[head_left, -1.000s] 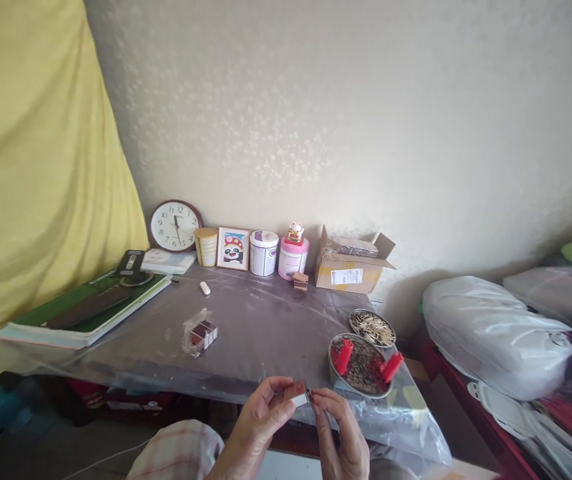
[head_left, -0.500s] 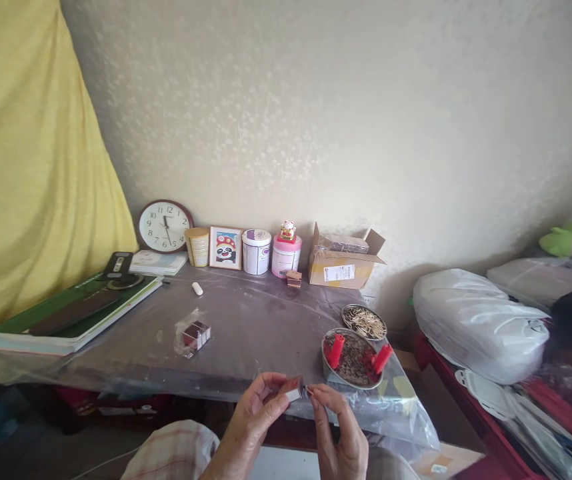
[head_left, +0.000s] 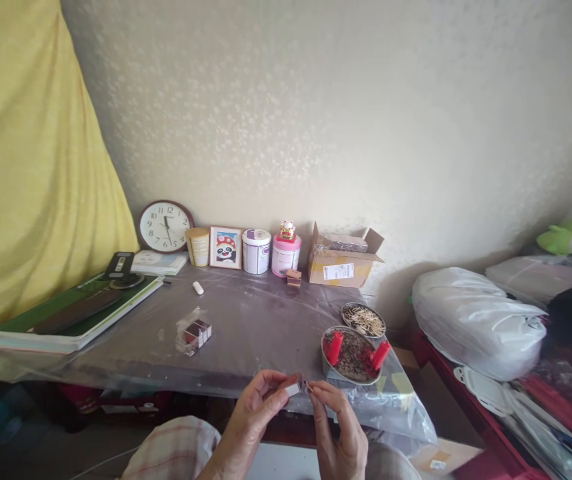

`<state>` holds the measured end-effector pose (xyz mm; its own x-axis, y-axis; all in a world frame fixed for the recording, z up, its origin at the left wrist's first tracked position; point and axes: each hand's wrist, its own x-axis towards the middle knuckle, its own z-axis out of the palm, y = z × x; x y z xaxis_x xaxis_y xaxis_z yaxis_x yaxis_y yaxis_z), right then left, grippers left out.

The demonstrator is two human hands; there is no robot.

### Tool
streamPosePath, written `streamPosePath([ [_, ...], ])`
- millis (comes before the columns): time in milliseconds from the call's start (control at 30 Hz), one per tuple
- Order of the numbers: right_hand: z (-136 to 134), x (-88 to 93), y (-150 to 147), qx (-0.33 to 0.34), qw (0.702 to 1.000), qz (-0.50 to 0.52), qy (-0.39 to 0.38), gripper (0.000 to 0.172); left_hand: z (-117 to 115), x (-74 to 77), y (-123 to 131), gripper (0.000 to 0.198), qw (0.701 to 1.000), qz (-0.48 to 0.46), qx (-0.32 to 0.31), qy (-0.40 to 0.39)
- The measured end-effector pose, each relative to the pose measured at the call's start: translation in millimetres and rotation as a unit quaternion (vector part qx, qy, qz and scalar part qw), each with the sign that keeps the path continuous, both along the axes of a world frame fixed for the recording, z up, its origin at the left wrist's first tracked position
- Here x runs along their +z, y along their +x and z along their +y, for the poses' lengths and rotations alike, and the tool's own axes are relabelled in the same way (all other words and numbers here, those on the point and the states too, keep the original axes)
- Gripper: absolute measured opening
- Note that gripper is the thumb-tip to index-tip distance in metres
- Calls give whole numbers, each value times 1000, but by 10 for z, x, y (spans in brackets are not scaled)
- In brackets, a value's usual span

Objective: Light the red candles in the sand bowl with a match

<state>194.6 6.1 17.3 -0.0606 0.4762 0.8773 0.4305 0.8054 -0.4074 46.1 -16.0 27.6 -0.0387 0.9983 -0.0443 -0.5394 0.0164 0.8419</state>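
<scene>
Low at the table's front edge, my left hand (head_left: 252,417) is closed round a small matchbox (head_left: 293,389), its pale side facing me. Just to the right, my right hand (head_left: 337,427) pinches a thin matchstick (head_left: 309,387), its tip close to the matchbox's dark end; whether they touch I cannot tell. No flame shows. Behind my right hand stands a metal tin (head_left: 351,353) of dark grains, with two red candles (head_left: 335,348) upright or leaning in it. Beyond it lies a round dish of loose matchsticks (head_left: 365,320).
A plastic-wrapped pack of matchboxes (head_left: 197,333) lies left on the plastic-covered table (head_left: 256,327). Along the wall stand a clock (head_left: 166,227), a framed panda picture (head_left: 225,248), canisters (head_left: 257,252) and an open cardboard box (head_left: 343,267). A large green book (head_left: 76,313) is at left.
The view has shifted very slightly. Both hands keep nearly the same place, with the matchbox and matchstick tilted a little differently.
</scene>
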Motion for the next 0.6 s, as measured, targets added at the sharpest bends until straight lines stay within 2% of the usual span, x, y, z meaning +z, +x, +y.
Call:
streamPosePath([
  [200,16,9,-3,6,1000,-13,7,13,-22,-19,7,22,1000,13,12,8],
  [333,-81,196,26,-6,1000,2,13,16,-14,-53,19,28,999,7,33,7],
  [433,-223,327,42,-1,998,51,46,24,-19,-47,23,28,999,10,38,0],
  [500,-251,308,31,7,996,61,66,28,-38,-18,22,26,999,11,30,4],
  [567,-173,188,14,10,999,13,51,25,-68,20,19,24,1000,12,19,19],
  [600,-100,104,11,3,999,-29,19,21,-84,38,16,24,999,13,16,25],
])
